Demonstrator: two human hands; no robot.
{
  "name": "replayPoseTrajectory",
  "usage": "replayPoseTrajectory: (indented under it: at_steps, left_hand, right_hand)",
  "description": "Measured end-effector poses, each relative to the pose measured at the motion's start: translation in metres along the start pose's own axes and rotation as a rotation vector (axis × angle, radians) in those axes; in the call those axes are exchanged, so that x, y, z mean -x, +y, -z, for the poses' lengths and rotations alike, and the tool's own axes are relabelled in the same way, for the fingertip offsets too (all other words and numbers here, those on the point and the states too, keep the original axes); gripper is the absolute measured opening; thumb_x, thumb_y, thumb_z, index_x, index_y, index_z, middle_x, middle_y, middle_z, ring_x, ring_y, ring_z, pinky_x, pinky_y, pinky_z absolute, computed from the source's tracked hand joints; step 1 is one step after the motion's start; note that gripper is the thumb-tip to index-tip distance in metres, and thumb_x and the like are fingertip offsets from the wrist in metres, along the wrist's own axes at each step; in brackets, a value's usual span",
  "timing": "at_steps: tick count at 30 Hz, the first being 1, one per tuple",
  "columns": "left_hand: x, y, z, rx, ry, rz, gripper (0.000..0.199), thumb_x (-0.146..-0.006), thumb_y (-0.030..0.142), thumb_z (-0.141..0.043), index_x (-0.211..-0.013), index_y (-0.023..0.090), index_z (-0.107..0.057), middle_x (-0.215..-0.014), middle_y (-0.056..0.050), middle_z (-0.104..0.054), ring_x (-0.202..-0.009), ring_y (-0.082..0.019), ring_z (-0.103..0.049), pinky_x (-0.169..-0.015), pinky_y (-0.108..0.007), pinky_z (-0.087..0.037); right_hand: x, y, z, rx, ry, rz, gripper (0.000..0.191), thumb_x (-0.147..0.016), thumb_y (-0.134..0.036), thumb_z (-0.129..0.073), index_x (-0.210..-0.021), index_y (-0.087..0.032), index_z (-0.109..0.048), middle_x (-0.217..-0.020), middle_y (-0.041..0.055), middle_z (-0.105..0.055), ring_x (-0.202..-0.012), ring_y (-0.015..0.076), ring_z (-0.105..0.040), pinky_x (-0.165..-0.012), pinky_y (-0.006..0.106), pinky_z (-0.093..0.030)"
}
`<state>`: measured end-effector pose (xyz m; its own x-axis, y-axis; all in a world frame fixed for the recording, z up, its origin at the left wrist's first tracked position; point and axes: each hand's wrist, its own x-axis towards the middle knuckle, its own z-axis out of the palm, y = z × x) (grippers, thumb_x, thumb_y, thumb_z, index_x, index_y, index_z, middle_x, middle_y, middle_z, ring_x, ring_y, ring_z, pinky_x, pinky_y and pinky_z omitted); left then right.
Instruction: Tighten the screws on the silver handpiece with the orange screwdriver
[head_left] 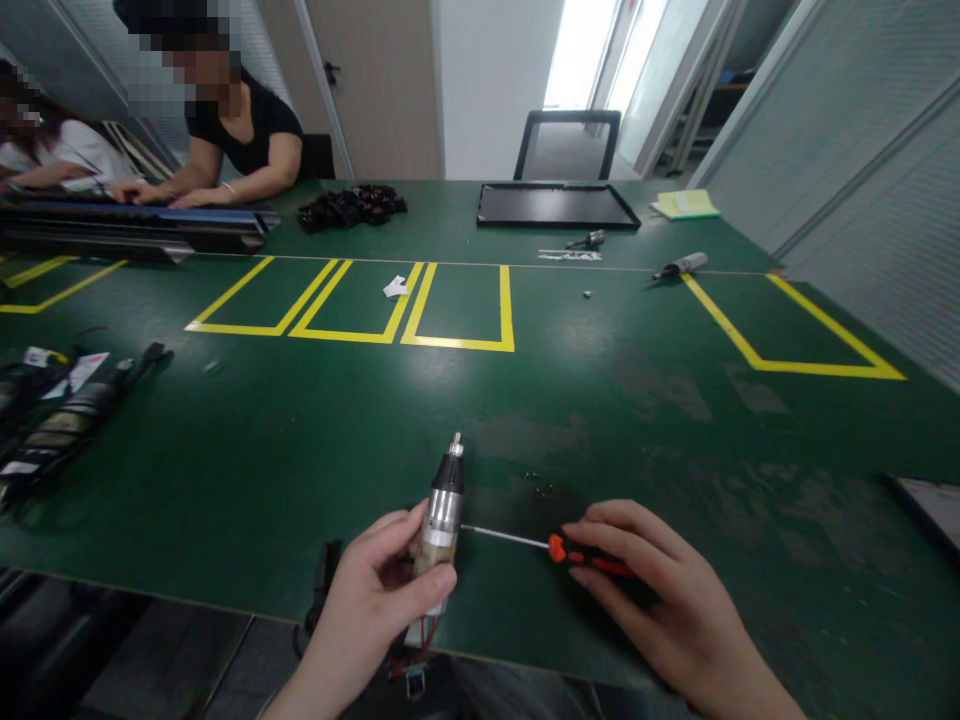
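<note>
My left hand (379,590) is wrapped round a silver and black cylindrical tool (444,510), its metal tip pointing up and away. Red wires and a small part (415,682) hang from the tool's lower end, over the table's near edge. Between its fingers my right hand (656,590) grips a red and black screwdriver (559,548). The thin shaft points left, and its tip meets or nearly meets the side of the tool. Several tiny screws (538,490) lie on the green table just beyond the screwdriver.
Cable-wrapped tools (64,425) lie at the left. Further back are a pile of black parts (352,206), a black-framed panel (559,205), another cylindrical tool (684,265) and a green notepad (686,205). Two people sit at the back left. A dark-edged object (930,515) is at the right.
</note>
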<state>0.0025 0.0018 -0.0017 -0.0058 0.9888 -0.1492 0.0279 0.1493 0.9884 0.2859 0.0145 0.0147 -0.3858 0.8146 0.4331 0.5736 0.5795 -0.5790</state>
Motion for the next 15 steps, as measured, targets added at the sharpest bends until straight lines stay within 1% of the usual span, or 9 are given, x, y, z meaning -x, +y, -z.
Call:
replayPoseTrajectory:
  at_steps: [2, 4, 6, 9, 12, 15]
  left_hand:
    - [0.0002, -0.0018, 0.0008, 0.004, -0.003, -0.008, 0.036, -0.069, 0.038, -0.089, -0.103, 0.027, -0.084, -0.078, 0.0, -0.057, -0.07, -0.015, -0.056, -0.059, -0.021, -0.046]
    - [0.0005, -0.0033, 0.0014, 0.0, -0.001, -0.008, 0.035, -0.069, 0.038, -0.089, -0.103, 0.027, -0.084, -0.078, 0.0, -0.057, -0.071, -0.015, -0.056, -0.06, -0.021, -0.046]
    - [0.0008, -0.0041, 0.0015, -0.004, 0.0, 0.001, 0.036, -0.068, 0.037, -0.09, -0.102, 0.028, -0.084, -0.08, 0.0, -0.058, -0.072, -0.015, -0.056, -0.06, -0.02, -0.046]
    - [0.0008, -0.0039, 0.0008, 0.007, 0.002, 0.008, 0.036, -0.067, 0.038, -0.09, -0.101, 0.029, -0.085, -0.079, 0.0, -0.057, -0.071, -0.015, -0.056, -0.059, -0.02, -0.045]
    - [0.0001, -0.0029, 0.0, 0.003, 0.0, 0.003, 0.036, -0.066, 0.038, -0.09, -0.101, 0.03, -0.085, -0.08, -0.001, -0.058, -0.072, -0.016, -0.058, -0.06, -0.021, -0.047]
    - [-0.0006, -0.0023, 0.0002, -0.004, 0.002, 0.004, 0.038, -0.066, 0.037, -0.09, -0.102, 0.029, -0.085, -0.08, -0.001, -0.059, -0.072, -0.016, -0.058, -0.061, -0.021, -0.048]
  right_hand:
    - [0.0015, 0.0002, -0.0007, 0.036, 0.014, -0.035, 0.03, -0.089, -0.015, -0.068, -0.118, -0.026, -0.072, -0.112, 0.0095, -0.066, -0.098, 0.0216, -0.07, -0.08, 0.03, -0.063]
    - [0.0019, 0.0005, -0.0016, 0.059, 0.02, -0.036, 0.025, -0.089, -0.017, -0.069, -0.111, -0.026, -0.075, -0.121, 0.0109, -0.061, -0.101, 0.0223, -0.07, -0.081, 0.032, -0.064]
    - [0.0014, 0.0006, -0.0023, 0.062, 0.026, -0.026, 0.02, -0.089, -0.017, -0.068, -0.104, -0.025, -0.077, -0.126, 0.0113, -0.058, -0.099, 0.0214, -0.069, -0.08, 0.031, -0.064]
    - [0.0004, 0.001, -0.003, 0.076, 0.039, -0.022, 0.017, -0.089, -0.016, -0.067, -0.101, -0.025, -0.076, -0.124, 0.0113, -0.06, -0.098, 0.0214, -0.07, -0.08, 0.031, -0.064]
    - [0.0001, 0.0027, -0.0039, 0.087, 0.035, -0.038, 0.015, -0.089, -0.016, -0.068, -0.101, -0.025, -0.075, -0.12, 0.0109, -0.064, -0.102, 0.0226, -0.07, -0.083, 0.031, -0.064]
    - [0.0005, 0.0047, -0.0051, 0.054, -0.014, -0.041, 0.018, -0.092, -0.016, -0.067, -0.106, -0.026, -0.071, -0.115, 0.0088, -0.07, -0.102, 0.0209, -0.072, -0.084, 0.028, -0.062]
